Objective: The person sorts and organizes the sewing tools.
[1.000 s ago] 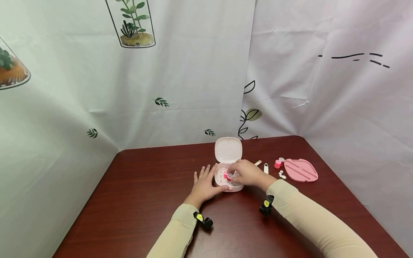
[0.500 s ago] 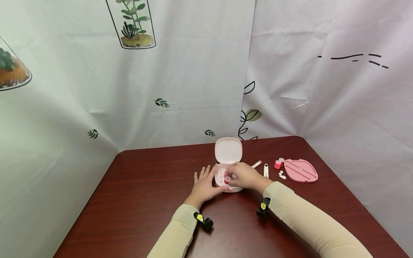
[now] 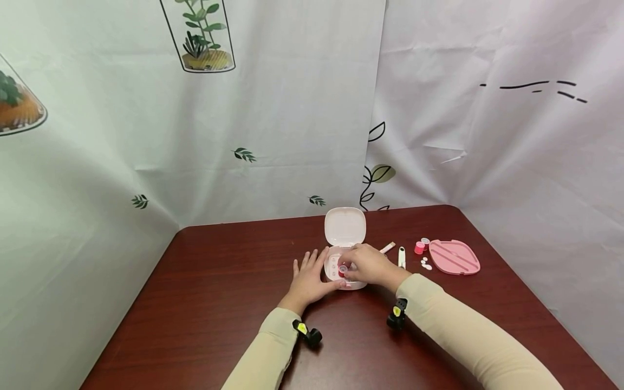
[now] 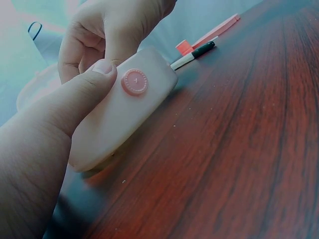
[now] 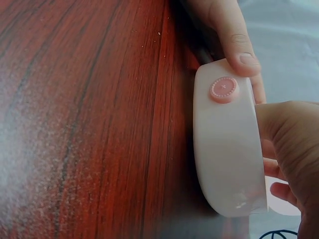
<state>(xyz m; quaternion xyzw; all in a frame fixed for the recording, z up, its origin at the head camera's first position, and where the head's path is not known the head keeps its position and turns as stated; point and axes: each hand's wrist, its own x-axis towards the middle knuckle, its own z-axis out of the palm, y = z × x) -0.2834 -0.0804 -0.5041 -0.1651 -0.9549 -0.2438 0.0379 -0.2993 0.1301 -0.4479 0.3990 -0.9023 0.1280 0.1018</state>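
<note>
We see left grip (image 3: 307, 281) spread, bracing the box (image 5: 229, 149); right grip (image 3: 371, 264) pinches a red spool (image 3: 343, 271) inside. Pink tray (image 3: 455, 258) lies right on counter (image 3: 234, 276).

Pretty sure I'm standing in a makeshift recording booth: wrinkled white plant-printed fabric sheets (image 3: 302, 119) hang beyond and beside the right hand's (image 3: 371, 264) grip, glossy red-brown wood-grain table (image 3: 209, 309) under it, small black wrist-strapped camera (image 3: 396, 320) just behind.
</note>
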